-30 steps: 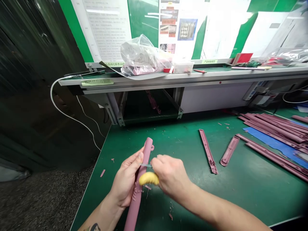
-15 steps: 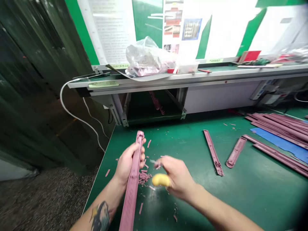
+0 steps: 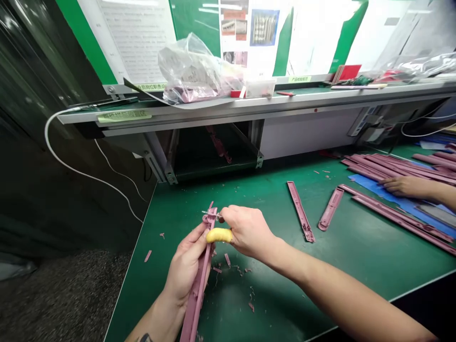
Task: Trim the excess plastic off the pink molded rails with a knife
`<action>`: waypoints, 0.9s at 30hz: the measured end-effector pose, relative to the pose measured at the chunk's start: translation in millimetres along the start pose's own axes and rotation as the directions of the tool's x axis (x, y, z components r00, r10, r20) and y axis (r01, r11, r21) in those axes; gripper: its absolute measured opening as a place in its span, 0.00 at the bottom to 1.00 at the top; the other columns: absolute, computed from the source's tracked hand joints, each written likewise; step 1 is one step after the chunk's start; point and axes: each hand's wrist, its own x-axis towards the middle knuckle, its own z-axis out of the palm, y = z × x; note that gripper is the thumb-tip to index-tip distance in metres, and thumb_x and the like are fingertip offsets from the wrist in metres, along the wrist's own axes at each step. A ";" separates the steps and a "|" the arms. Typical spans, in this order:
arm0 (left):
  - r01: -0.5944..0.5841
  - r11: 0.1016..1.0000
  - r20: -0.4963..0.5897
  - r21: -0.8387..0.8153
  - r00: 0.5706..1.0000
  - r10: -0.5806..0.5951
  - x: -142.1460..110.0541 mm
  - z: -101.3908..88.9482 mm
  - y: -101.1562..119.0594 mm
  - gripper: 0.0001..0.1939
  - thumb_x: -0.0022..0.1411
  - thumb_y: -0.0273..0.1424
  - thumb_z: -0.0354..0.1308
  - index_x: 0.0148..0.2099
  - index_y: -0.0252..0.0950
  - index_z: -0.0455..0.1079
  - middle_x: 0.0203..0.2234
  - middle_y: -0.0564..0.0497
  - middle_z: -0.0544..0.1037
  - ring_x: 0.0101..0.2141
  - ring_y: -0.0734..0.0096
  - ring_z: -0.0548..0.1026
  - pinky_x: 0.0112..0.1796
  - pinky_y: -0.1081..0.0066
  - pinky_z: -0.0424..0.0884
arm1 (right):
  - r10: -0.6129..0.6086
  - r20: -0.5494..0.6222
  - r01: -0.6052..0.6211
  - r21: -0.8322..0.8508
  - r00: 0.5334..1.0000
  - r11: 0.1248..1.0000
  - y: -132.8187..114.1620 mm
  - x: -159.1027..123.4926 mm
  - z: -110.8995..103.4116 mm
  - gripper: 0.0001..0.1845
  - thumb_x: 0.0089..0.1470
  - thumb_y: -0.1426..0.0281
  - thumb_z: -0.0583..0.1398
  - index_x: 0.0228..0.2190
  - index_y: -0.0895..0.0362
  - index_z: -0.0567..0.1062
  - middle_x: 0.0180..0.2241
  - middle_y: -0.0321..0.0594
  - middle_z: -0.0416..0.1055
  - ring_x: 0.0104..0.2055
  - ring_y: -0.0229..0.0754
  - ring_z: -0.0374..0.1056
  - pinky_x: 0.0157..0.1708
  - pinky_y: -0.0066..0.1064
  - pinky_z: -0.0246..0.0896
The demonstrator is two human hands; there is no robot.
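Observation:
My left hand (image 3: pixel 190 261) is closed around a long pink plastic strip (image 3: pixel 197 308), which runs from the bottom edge up to a hooked far end. Turned on its side, the strip shows a narrow edge. My right hand (image 3: pixel 249 230), its thumb in a yellow finger cover (image 3: pixel 219 235), grips a thin metal blade (image 3: pixel 210 213). That blade lies across the strip's far end, seemingly touching it; its handle is hidden in my fingers. A narrow pink sliver (image 3: pixel 211 205) sticks up beyond the blade. Pink shavings (image 3: pixel 227 260) lie on the table beside my left hand.
Two short pink pieces (image 3: pixel 301 211) (image 3: pixel 330 209) lie right of my hands on the green table (image 3: pixel 285 285). Farther right, another person's hand (image 3: pixel 404 186) rests by a pile of pink strips (image 3: pixel 395 166) on blue sheeting. A shelf (image 3: pixel 199 116) with a plastic bag (image 3: pixel 195 71) spans the back.
My right hand has moved up and left, bringing the blade to the strip's far end. The strip has turned onto its side. Another person's hand has appeared at the right; the view has shifted right.

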 end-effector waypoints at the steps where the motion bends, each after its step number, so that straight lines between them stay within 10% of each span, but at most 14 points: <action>1: -0.015 1.000 0.006 0.010 1.000 0.014 1.7 1.5 1.3 0.13 0.57 0.28 0.64 0.46 0.35 0.75 0.37 0.50 0.77 0.31 0.77 0.73 0.35 0.80 0.71 | -0.018 0.005 0.018 0.001 1.000 1.000 -4.0 -3.3 0.8 0.32 0.58 0.42 0.45 0.27 0.57 0.67 0.24 0.36 0.67 0.23 0.35 0.58 0.22 0.28 0.34; 13: -0.233 0.960 -0.114 -0.153 0.969 0.217 72.1 3.3 53.2 0.07 0.63 0.21 0.53 0.39 0.33 0.72 0.30 0.55 0.69 0.23 0.87 0.69 0.22 0.84 0.66 | -0.491 0.139 0.430 0.321 0.860 0.844 -70.1 -90.0 35.1 0.20 0.57 0.55 0.56 0.21 0.55 0.65 0.18 0.32 0.63 0.19 0.36 0.52 0.20 0.32 0.32; 17: -0.153 0.971 -0.092 -0.181 0.986 0.139 51.3 1.2 41.1 0.04 0.65 0.25 0.54 0.40 0.34 0.70 0.30 0.56 0.67 0.19 0.88 0.65 0.13 0.87 0.60 | -0.151 -0.033 0.149 0.463 0.988 0.874 -34.4 -54.5 24.7 0.34 0.55 0.39 0.47 0.28 0.56 0.72 0.23 0.37 0.69 0.24 0.37 0.62 0.23 0.28 0.48; 20: -0.028 0.986 -0.070 -0.162 0.997 0.017 23.7 5.0 17.4 0.05 0.64 0.29 0.56 0.43 0.35 0.69 0.30 0.56 0.67 0.15 0.88 0.61 0.10 0.86 0.58 | 0.066 -0.115 -0.005 0.466 0.991 0.885 -12.0 -19.2 9.3 0.34 0.52 0.39 0.52 0.34 0.57 0.74 0.30 0.41 0.73 0.31 0.40 0.67 0.30 0.28 0.57; 27: 0.088 0.978 -0.059 -0.187 0.993 -0.101 -11.5 16.3 0.2 0.09 0.68 0.29 0.50 0.48 0.35 0.67 0.26 0.56 0.67 0.13 0.89 0.58 0.09 0.86 0.60 | 0.136 -0.105 -0.100 0.298 0.985 0.949 -3.6 -0.6 3.6 0.32 0.50 0.39 0.54 0.36 0.55 0.73 0.32 0.39 0.73 0.34 0.42 0.69 0.30 0.28 0.56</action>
